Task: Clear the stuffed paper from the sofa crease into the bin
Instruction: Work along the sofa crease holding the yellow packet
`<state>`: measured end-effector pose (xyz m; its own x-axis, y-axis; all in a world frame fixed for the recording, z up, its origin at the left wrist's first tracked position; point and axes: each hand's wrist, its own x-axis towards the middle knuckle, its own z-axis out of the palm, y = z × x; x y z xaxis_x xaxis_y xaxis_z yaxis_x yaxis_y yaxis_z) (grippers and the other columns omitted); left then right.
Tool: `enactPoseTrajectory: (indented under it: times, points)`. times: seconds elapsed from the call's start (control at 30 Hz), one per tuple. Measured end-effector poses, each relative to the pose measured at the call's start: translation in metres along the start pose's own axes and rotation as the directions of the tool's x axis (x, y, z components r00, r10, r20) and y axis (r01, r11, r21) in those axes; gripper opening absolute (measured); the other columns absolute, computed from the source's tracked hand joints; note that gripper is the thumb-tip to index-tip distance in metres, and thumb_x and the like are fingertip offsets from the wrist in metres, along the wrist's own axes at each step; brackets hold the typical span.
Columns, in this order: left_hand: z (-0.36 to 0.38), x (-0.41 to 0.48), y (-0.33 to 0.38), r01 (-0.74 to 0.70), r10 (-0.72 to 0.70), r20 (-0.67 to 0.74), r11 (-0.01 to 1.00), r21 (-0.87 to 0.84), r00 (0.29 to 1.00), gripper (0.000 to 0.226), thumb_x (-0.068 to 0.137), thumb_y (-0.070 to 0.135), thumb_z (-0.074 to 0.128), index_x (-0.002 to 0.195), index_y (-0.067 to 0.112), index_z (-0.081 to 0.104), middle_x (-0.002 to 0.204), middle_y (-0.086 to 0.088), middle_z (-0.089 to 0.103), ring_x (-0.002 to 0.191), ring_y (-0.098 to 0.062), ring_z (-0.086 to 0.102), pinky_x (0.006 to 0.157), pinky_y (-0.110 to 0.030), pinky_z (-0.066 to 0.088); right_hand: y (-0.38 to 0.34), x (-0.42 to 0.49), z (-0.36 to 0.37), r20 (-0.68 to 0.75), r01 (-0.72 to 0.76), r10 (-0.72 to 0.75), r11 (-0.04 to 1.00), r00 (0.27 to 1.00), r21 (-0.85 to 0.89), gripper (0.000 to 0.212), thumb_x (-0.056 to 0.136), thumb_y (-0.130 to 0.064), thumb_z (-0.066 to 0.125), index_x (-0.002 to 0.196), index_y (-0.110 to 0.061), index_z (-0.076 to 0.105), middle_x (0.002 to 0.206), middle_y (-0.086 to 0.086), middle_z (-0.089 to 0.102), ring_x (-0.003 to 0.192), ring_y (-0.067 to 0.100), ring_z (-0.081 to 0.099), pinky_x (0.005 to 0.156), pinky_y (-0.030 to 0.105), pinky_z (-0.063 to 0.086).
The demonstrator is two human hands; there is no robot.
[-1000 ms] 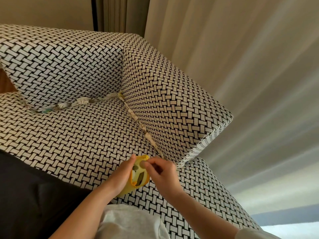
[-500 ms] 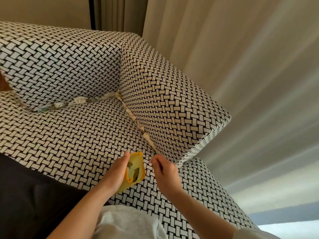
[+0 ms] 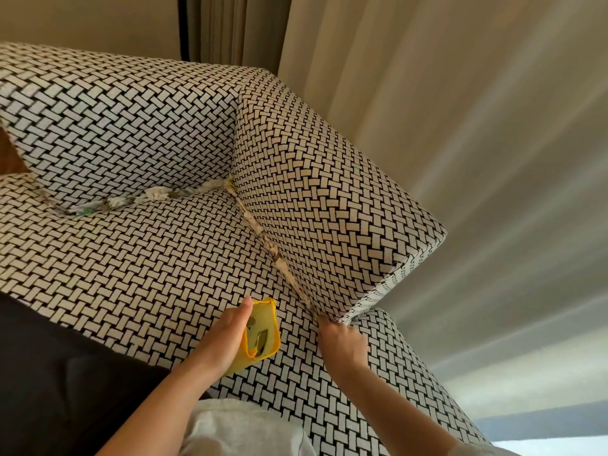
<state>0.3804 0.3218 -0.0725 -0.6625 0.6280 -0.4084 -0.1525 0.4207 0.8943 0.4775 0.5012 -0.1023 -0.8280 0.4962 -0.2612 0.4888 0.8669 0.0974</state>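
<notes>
A black-and-white woven sofa (image 3: pixel 141 258) fills the view. Crumpled paper (image 3: pixel 154 194) is wedged along the crease under the backrest, and more paper (image 3: pixel 279 263) runs down the crease beside the armrest (image 3: pixel 316 199). My left hand (image 3: pixel 227 337) holds a small yellow bin (image 3: pixel 263 334) with a few scraps inside, just above the seat. My right hand (image 3: pixel 342 340) reaches to the near end of the armrest crease, fingertips tucked in at the crease; whether they pinch paper is hidden.
Pale curtains (image 3: pixel 460 126) hang to the right and behind the sofa. A dark cushion or cloth (image 3: pixel 49 373) lies at the lower left. My light grey clothing (image 3: pixel 243 432) shows at the bottom edge.
My right hand left the mouth of the yellow bin and moved right and away to the near end of the armrest crease. The left hand and bin shifted slightly.
</notes>
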Motion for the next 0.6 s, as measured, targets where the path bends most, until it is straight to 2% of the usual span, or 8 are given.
enactPoseTrajectory:
  times: [0.07, 0.13, 0.23, 0.33, 0.4, 0.5, 0.6]
  points:
    - [0.0, 0.001, 0.0, 0.015, -0.015, -0.007, 1.0, 0.003, 1.0, 0.053, 0.076, 0.067, 0.01, 0.087, 0.028, 0.044, 0.097, -0.009, 0.051, 0.089, -0.022, 0.05, 0.076, -0.027, 0.038, -0.001, 0.004, 0.0, -0.002, -0.017, 0.018, 1.0, 1.0, 0.025, 0.026, 0.099, -0.017, 0.041, 0.124, -0.015, 0.048, 0.105, 0.003, 0.063, 0.082, 0.012, 0.056, 0.063, 0.019, 0.041]
    - [0.0, 0.0, 0.001, 0.019, -0.019, -0.008, 1.0, 0.006, 1.0, 0.048, 0.077, 0.066, 0.009, 0.085, 0.031, 0.041, 0.096, -0.005, 0.048, 0.088, -0.018, 0.047, 0.073, -0.024, 0.036, -0.002, 0.009, 0.0, 0.011, -0.055, 0.054, 0.995, 0.998, 0.083, 0.026, 0.098, -0.019, 0.043, 0.122, -0.017, 0.052, 0.104, 0.002, 0.065, 0.082, 0.013, 0.057, 0.064, 0.019, 0.041]
    - [-0.001, -0.001, 0.002, 0.023, -0.022, -0.022, 0.999, 0.037, 1.0, 0.052, 0.088, 0.06, 0.008, 0.096, 0.022, 0.044, 0.095, -0.005, 0.048, 0.082, -0.016, 0.046, 0.066, -0.02, 0.034, -0.005, 0.014, 0.001, 0.042, -0.077, 0.071, 0.986, 0.997, 0.147, 0.026, 0.098, -0.018, 0.043, 0.122, -0.019, 0.05, 0.102, 0.002, 0.065, 0.077, 0.016, 0.057, 0.063, 0.022, 0.043]
    - [-0.001, -0.002, 0.003, 0.027, -0.027, -0.011, 0.999, 0.03, 1.0, 0.049, 0.086, 0.061, 0.008, 0.09, 0.026, 0.041, 0.092, -0.002, 0.047, 0.079, -0.014, 0.045, 0.064, -0.019, 0.034, -0.006, 0.017, 0.004, 0.069, -0.068, 0.057, 0.984, 0.996, 0.164, 0.028, 0.097, -0.017, 0.045, 0.124, -0.02, 0.047, 0.103, 0.003, 0.065, 0.083, 0.016, 0.062, 0.066, 0.024, 0.051]
    - [-0.001, -0.001, 0.001, 0.045, -0.044, -0.01, 0.999, 0.03, 0.999, 0.054, 0.082, 0.065, 0.007, 0.096, 0.027, 0.044, 0.1, -0.003, 0.052, 0.087, -0.015, 0.049, 0.068, -0.023, 0.036, -0.005, 0.019, 0.006, 0.056, -0.072, 0.064, 0.983, 0.996, 0.171, 0.027, 0.097, -0.019, 0.044, 0.124, -0.02, 0.046, 0.101, 0.002, 0.065, 0.079, 0.015, 0.061, 0.059, 0.021, 0.049]
    - [-0.002, 0.001, -0.003, 0.072, -0.071, -0.023, 0.996, 0.045, 0.997, 0.066, 0.081, 0.068, 0.007, 0.111, 0.023, 0.046, 0.114, -0.01, 0.054, 0.1, -0.019, 0.052, 0.074, -0.027, 0.036, -0.006, 0.02, 0.006, 0.005, -0.076, 0.076, 0.98, 0.997, 0.183, 0.026, 0.099, -0.022, 0.041, 0.124, -0.019, 0.046, 0.099, 0.002, 0.065, 0.072, 0.014, 0.054, 0.045, 0.016, 0.032]
    - [-0.003, 0.0, -0.003, 0.077, -0.075, -0.034, 0.996, 0.047, 0.997, 0.066, 0.086, 0.065, 0.008, 0.115, 0.02, 0.046, 0.115, -0.011, 0.055, 0.102, -0.02, 0.052, 0.079, -0.03, 0.036, -0.007, 0.019, 0.006, -0.073, -0.082, 0.099, 0.976, 0.992, 0.204, 0.026, 0.1, -0.026, 0.037, 0.121, -0.02, 0.051, 0.096, 0.0, 0.067, 0.068, 0.013, 0.051, 0.049, 0.016, 0.037]
